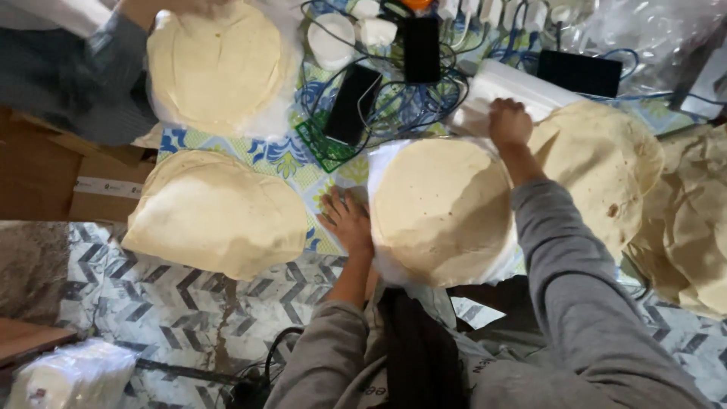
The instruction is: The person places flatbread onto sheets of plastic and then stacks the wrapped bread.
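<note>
The flatbread stack (443,208) lies at the centre of the frame on a clear plastic sheet (379,163) spread over the patterned worktop (273,159). It looks thin, soft and floppy, light by the piece though the pile likely has some heft; it would tear or fold if pinched at one spot, so it is best taken by the plastic under its rim, or with flat palms beneath. The left hand (347,220) rests open, fingers spread, pressing flat at the stack's left edge, the forearm coming straight up from the lower frame. The right hand (509,123) reaches across to the stack's far upper-right rim, curled closed on the edge there; whether it grips bread or plastic I cannot tell. More stacks lie left (216,212), upper left (216,64) and right (606,163).
</note>
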